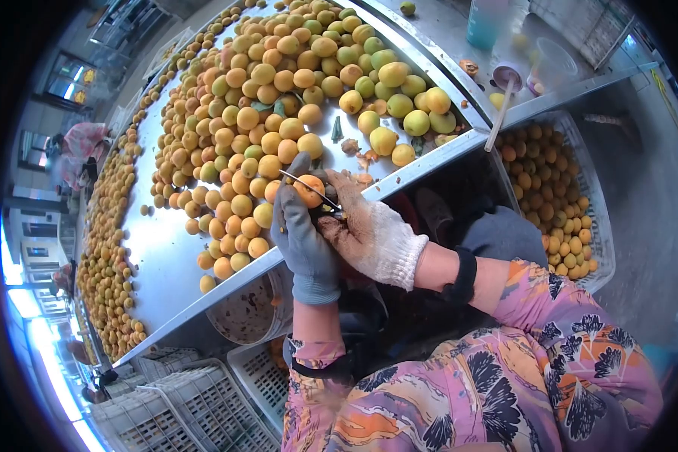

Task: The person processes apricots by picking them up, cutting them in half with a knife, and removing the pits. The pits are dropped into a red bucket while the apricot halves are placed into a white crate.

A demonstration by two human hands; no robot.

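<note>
Windows glare at left; metal shines; fisheye edges bend into black; sleeve slightly blurred.

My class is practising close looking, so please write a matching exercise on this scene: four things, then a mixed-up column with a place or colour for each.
Things
1. Left hand
2. Right hand
3. Knife blade
4. Round bucket

Places and colours
A. Below the edge of the table
B. White glove, stained brown
C. Laid across an orange fruit
D. Grey glove

Pairs: 1-D; 2-B; 3-C; 4-A
</note>
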